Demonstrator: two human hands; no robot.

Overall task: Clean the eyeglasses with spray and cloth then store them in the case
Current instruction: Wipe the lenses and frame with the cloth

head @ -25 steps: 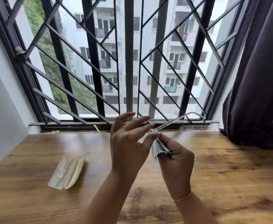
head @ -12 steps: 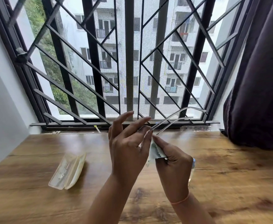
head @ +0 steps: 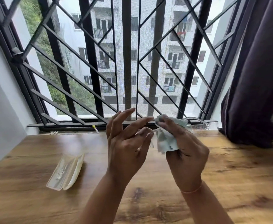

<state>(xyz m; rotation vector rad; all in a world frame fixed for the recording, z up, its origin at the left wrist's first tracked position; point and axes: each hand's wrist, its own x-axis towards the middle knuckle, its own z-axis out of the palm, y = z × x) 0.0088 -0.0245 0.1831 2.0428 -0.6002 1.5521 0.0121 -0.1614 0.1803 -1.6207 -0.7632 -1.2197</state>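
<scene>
My left hand (head: pixel 127 143) pinches the clear-framed eyeglasses (head: pixel 195 119) by their near end, its other fingers spread upward. The glasses are mostly hidden; only a thin transparent temple arm shows to the right, past my right hand. My right hand (head: pixel 186 147) grips a pale green cleaning cloth (head: pixel 166 139), wrapped over the frame between thumb and fingers. Both hands are raised above the wooden table (head: pixel 229 183). The translucent eyeglass case (head: pixel 64 172) lies open on the table to the left of my left forearm. No spray bottle is visible.
A black window grille (head: pixel 126 62) and sill run along the table's far edge. A dark curtain (head: pixel 253 78) hangs at the right, its hem resting on the table corner. A white wall (head: pixel 1 102) borders the left side. A small yellow-tipped object (head: pixel 95 128) lies by the sill.
My right hand with the cloth has slid up and right along the glasses, now covering most of the frame; the temple arms that stuck out earlier are largely hidden.
</scene>
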